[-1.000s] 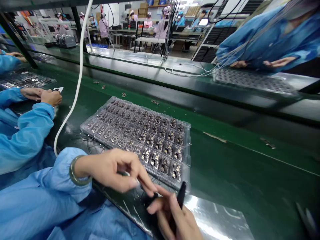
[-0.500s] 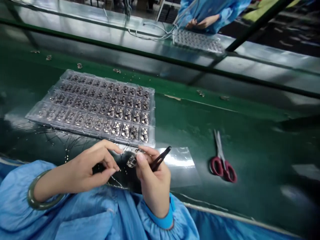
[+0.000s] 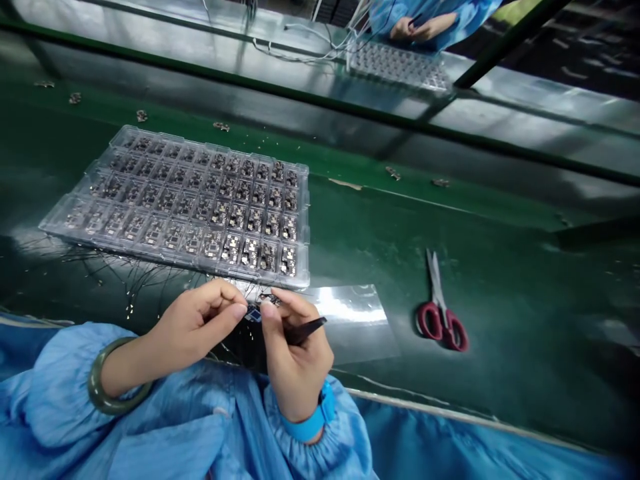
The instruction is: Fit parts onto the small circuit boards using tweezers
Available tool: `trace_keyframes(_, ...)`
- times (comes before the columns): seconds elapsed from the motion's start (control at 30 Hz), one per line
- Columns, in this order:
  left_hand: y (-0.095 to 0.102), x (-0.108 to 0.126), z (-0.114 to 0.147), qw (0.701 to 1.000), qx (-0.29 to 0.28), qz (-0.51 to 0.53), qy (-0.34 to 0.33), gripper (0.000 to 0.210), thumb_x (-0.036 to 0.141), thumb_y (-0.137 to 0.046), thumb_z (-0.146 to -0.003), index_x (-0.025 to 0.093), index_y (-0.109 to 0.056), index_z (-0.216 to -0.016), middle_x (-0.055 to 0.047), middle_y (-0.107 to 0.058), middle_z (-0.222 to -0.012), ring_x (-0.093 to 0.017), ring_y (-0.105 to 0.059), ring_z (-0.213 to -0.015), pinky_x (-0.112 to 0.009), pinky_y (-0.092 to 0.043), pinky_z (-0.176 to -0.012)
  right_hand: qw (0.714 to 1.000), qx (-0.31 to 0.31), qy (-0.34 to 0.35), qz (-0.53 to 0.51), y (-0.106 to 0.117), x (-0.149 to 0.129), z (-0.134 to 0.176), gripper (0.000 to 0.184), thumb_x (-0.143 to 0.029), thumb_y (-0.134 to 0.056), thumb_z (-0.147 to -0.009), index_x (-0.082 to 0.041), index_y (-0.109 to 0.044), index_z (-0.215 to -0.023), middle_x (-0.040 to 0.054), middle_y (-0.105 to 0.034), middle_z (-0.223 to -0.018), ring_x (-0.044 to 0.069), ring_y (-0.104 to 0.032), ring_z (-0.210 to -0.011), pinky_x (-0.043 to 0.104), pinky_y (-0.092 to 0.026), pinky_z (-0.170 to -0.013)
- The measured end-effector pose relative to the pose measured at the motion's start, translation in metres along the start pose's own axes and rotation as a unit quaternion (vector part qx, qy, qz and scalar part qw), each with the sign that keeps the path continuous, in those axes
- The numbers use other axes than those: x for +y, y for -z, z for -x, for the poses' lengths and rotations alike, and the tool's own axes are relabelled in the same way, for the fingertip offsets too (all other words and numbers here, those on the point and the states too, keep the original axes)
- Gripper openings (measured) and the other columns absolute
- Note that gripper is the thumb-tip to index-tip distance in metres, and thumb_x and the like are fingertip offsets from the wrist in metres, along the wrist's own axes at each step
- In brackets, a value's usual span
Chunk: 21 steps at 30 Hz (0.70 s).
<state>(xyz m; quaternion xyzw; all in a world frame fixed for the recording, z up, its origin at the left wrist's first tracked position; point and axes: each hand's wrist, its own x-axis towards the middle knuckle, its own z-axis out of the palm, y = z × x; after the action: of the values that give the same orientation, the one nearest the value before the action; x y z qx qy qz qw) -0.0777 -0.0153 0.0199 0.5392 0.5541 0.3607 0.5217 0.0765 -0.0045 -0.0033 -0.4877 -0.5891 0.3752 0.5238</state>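
Note:
My left hand point(image 3: 197, 327) has its thumb and forefinger pinched together at the left edge of a small circuit board point(image 3: 254, 314). On the board's other side, my right hand point(image 3: 296, 350) is closed, its thumb and fingertips around a small metallic part point(image 3: 269, 299). Dark tweezers point(image 3: 309, 329) lie across that same palm, their end sticking out to the right. Just beyond both hands is a clear plastic tray point(image 3: 175, 261) with rows of small circuit boards in its pockets. Thin black wires point(image 3: 137, 280) with bright tips spread along its near edge.
Red-handled scissors point(image 3: 440, 313) lie to the right on the green table point(image 3: 500, 267). A clear plastic sheet point(image 3: 357, 333) is beside my right hand. Several small parts point(image 3: 221, 126) line the back. Across a green rail point(image 3: 280, 100), a co-worker's hands point(image 3: 423, 28) are above another tray point(image 3: 397, 67).
My left hand has moved right and closed its fingers at the board's edge. The board has turned and now shows a dark bluish face. The tweezers in my right hand have tipped lower.

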Motion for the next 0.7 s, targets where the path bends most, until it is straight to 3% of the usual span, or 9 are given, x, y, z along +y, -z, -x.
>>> trace_keyframes(0.33,-0.0027,-0.0003,-0.0029,1.000,0.010,-0.014,-0.016,0.014,0.029,-0.053,-0.087,0.017,-0.057,-0.080,0.005,-0.047,-0.058,-0.007,-0.042,-0.049,-0.017,-0.033,-0.045,1.000,0.005,0.006,0.028,-0.0023,0.0012,0.0033,0.018,-0.022,-0.063,-0.086,-0.023,-0.065,-0.103,-0.0019,-0.065,-0.072,0.010,-0.060,-0.060,0.022,-0.050,-0.059)
trace_keyframes(0.47,-0.0021,-0.0018,-0.0022,0.999,0.005,-0.028,-0.025,0.017,0.029,-0.052,-0.089,0.017,-0.057,-0.078,0.006,-0.045,-0.056,-0.007,-0.040,-0.048,-0.017,-0.032,-0.045,0.999,0.006,-0.034,0.010,-0.0018,0.0005,0.0025,0.016,-0.025,-0.064,-0.085,-0.022,-0.066,-0.101,-0.0016,-0.067,-0.071,0.011,-0.062,-0.060,0.022,-0.052,-0.059)
trace_keyframes(0.7,-0.0046,-0.0035,-0.0015,0.999,0.003,0.041,0.002,0.019,0.035,-0.051,-0.091,0.017,-0.057,-0.093,0.005,-0.047,-0.059,-0.008,-0.042,-0.050,-0.018,-0.035,-0.046,0.986,0.118,-0.097,-0.072,-0.0084,-0.0040,-0.0020,0.017,-0.030,-0.067,-0.082,-0.021,-0.062,-0.096,-0.0050,-0.062,-0.061,0.008,-0.055,-0.049,0.019,-0.045,-0.048)
